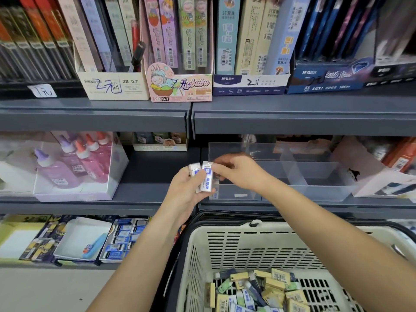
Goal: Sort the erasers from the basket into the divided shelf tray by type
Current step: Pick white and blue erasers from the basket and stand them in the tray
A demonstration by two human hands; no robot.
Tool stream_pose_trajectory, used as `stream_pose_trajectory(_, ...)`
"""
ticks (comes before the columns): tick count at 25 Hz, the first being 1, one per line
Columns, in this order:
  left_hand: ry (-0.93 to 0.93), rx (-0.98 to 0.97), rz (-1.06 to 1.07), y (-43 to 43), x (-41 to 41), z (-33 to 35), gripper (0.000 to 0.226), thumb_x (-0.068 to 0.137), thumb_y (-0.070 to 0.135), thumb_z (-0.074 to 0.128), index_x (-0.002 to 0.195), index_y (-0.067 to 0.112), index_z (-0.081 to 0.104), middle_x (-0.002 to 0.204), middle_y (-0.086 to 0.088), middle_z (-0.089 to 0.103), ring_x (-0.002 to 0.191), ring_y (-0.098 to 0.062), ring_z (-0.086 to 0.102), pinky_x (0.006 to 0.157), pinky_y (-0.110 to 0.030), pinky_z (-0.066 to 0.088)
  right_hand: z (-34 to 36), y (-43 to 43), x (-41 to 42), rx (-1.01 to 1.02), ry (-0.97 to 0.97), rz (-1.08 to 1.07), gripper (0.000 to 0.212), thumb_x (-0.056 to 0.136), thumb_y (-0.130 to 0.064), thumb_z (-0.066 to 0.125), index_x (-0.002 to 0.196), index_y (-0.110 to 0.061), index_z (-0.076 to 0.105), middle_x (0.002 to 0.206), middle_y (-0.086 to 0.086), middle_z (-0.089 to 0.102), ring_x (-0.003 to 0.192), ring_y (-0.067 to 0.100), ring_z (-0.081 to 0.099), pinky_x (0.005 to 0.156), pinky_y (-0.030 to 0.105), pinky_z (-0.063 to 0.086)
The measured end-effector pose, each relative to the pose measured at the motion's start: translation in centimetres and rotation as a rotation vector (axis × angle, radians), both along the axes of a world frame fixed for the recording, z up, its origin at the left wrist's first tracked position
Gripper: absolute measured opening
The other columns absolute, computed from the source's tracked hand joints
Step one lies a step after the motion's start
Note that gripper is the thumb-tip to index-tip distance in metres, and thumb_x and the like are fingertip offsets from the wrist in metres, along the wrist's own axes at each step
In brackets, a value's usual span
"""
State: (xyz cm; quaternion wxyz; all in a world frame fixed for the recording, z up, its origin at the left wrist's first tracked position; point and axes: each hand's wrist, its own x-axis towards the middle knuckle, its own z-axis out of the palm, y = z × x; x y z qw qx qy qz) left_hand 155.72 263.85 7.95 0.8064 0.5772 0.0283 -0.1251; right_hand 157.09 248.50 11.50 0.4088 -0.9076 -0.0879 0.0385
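Note:
My left hand (183, 192) holds a small stack of white erasers with blue sleeves (195, 170) upright in front of the middle shelf. My right hand (236, 171) pinches the top of the front eraser (206, 179) in that stack. Just behind and to the right stands the clear divided tray (315, 192) on the shelf; its near left compartment holds one blue-and-white eraser against the wall. The cream plastic basket (225, 246) sits below my arms, with several erasers (258, 291) in yellow, blue, white and green heaped at its bottom.
A clear box of glue bottles (74, 167) stands left on the middle shelf. Boxes of pencil leads (177, 86) line the upper shelf. On the lower shelf lie a white carton (83, 239) and a tray of blue erasers (122, 239). Packaged goods (387, 176) crowd the tray's right.

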Motion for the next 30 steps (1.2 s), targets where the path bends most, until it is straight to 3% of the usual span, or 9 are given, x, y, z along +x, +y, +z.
stream_pose_trajectory(3, 0.018, -0.014, 0.065, -0.3, 0.2, 0.0, 0.013, 0.097, 0.013, 0.048, 0.105, 0.009, 0.057, 0.108, -0.013, 0.066, 0.092, -0.021, 0.067, 0.071, -0.034, 0.059, 0.5, 0.0, 0.0, 0.18, 0.078, -0.053, 0.011, 0.09, -0.02, 0.057, 0.099, -0.016, 0.064, 0.086, 0.008, 0.071, 0.064, 0.003, 0.062, 0.056, 0.009, 0.048)
stream_pose_trajectory(5, 0.073, -0.043, 0.172, 0.0, 0.6, 0.1, 0.01, 0.097, 0.014, 0.047, 0.097, 0.013, 0.057, 0.109, -0.006, 0.06, 0.093, -0.02, 0.062, 0.068, -0.034, 0.057, 1.0, -0.6, 0.6, 0.299, 0.076, -0.168, 0.011, 0.088, -0.012, 0.059, 0.098, -0.014, 0.063, 0.093, 0.014, 0.071, 0.063, 0.005, 0.064, 0.059, 0.017, 0.051)
stream_pose_trajectory(7, 0.064, 0.069, 0.205, 0.4, 1.0, -0.2, 0.011, 0.097, 0.015, 0.045, 0.095, 0.017, 0.056, 0.106, -0.002, 0.058, 0.093, -0.016, 0.059, 0.069, -0.032, 0.055, 0.9, -1.2, 1.5, 0.177, 0.002, -0.258, 0.013, 0.086, -0.011, 0.06, 0.091, -0.022, 0.064, 0.087, 0.005, 0.07, 0.074, 0.013, 0.064, 0.066, 0.022, 0.051)
stream_pose_trajectory(10, -0.03, 0.28, 0.213, 0.7, 0.9, -1.0, 0.017, 0.096, 0.016, 0.049, 0.111, 0.018, 0.056, 0.106, -0.003, 0.063, 0.096, -0.017, 0.06, 0.082, -0.033, 0.052, -0.3, -1.0, 1.7, -0.015, 0.024, -0.172, 0.017, 0.085, -0.012, 0.059, 0.088, -0.029, 0.061, 0.08, -0.007, 0.063, 0.077, 0.015, 0.061, 0.065, 0.021, 0.048)
stream_pose_trajectory(17, -0.118, 0.243, 0.173, 0.3, 0.2, -1.2, 0.02, 0.09, 0.008, 0.058, 0.1, 0.024, 0.065, 0.097, -0.003, 0.068, 0.088, -0.016, 0.063, 0.086, -0.036, 0.053, -2.3, -0.6, 1.5, -0.201, 0.059, -0.01, 0.028, 0.092, -0.014, 0.043, 0.11, -0.021, 0.064, 0.11, 0.0, 0.067, 0.1, 0.017, 0.062, 0.091, 0.027, 0.048)
stream_pose_trajectory(21, -0.136, 0.199, 0.131, 0.0, 0.2, -1.0, 0.021, 0.09, 0.005, 0.057, 0.105, 0.018, 0.065, 0.098, -0.003, 0.07, 0.085, -0.012, 0.067, 0.078, -0.03, 0.055, -1.1, -0.1, 0.6, 0.007, -0.064, -0.034, 0.019, 0.091, -0.023, 0.051, 0.102, -0.021, 0.066, 0.088, -0.006, 0.068, 0.085, 0.014, 0.065, 0.083, 0.029, 0.051)
stream_pose_trajectory(24, -0.148, 0.178, 0.101, -0.6, 0.2, -1.0, 0.024, 0.089, 0.004, 0.059, 0.111, 0.01, 0.061, 0.103, -0.007, 0.069, 0.09, -0.017, 0.069, 0.079, -0.033, 0.056, -0.9, -0.1, 0.2, 0.066, -0.047, -0.02, 0.014, 0.088, -0.026, 0.059, 0.099, -0.02, 0.066, 0.073, -0.011, 0.067, 0.069, 0.006, 0.066, 0.068, 0.02, 0.051)
stream_pose_trajectory(27, -0.188, 0.347, 0.137, -0.4, 0.6, -1.3, 0.03, 0.087, 0.013, 0.063, 0.115, 0.016, 0.055, 0.115, 0.002, 0.062, 0.1, -0.007, 0.061, 0.086, -0.027, 0.05, -0.4, -1.0, 1.1, 0.217, -0.036, -0.148, 0.006, 0.087, -0.014, 0.061, 0.089, -0.019, 0.063, 0.078, -0.001, 0.069, 0.065, 0.005, 0.064, 0.068, 0.019, 0.051)
stream_pose_trajectory(30, -0.178, 0.574, -0.005, -0.1, 1.0, -2.2, 0.06, 0.081, 0.024, 0.072, 0.133, 0.015, 0.043, 0.126, 0.008, 0.047, 0.113, -0.009, 0.05, 0.091, -0.026, 0.043, -0.3, -1.6, 2.4, 0.101, -0.113, -0.268, 0.007, 0.086, -0.015, 0.062, 0.088, -0.021, 0.065, 0.087, 0.002, 0.068, 0.084, 0.019, 0.066, 0.084, 0.029, 0.051)
